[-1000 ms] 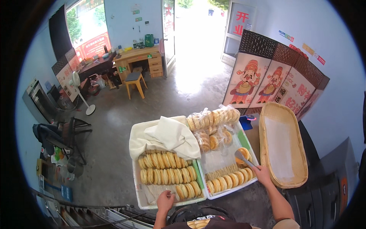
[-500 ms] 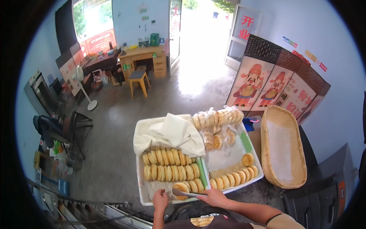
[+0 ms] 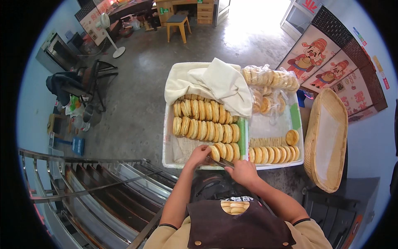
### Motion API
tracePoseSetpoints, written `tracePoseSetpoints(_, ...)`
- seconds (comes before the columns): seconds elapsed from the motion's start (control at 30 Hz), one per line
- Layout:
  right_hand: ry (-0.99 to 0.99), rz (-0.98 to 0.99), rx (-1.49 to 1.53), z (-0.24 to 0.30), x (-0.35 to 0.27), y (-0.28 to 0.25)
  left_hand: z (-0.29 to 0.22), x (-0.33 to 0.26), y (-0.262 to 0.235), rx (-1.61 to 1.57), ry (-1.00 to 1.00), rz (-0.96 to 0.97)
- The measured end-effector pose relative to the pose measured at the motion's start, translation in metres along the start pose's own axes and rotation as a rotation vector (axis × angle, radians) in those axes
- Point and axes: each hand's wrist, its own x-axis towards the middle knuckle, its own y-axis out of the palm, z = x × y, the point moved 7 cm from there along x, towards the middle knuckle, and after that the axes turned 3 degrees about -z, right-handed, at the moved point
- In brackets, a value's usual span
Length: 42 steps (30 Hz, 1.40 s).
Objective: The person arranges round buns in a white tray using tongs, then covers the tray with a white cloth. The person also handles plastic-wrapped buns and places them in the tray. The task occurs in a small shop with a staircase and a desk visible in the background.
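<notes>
Head view: right hand [image 3: 244, 172] grips one pair of tongs [image 3: 224, 162]; left hand [image 3: 200, 155], grip unclear, touches one bun [image 3: 214, 154].

In the left box [image 3: 165, 137], buns [image 3: 205, 129] lie in front of the cloth [image 3: 219, 85]. In the right box [image 3: 265, 131], more buns [image 3: 271, 155] lie at the front, bags [image 3: 271, 79] behind them. The basket [image 3: 329, 137] is to the right of this box.

A yellow-legged stool [image 3: 178, 20] stands on the grey floor [image 3: 139, 91].
</notes>
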Motion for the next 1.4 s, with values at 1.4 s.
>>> tracePoseSetpoints(1.4,0.455,-0.43,0.278,-0.395,-0.029,-0.094,-0.019,-0.082,-0.052,0.521,0.366,-0.586)
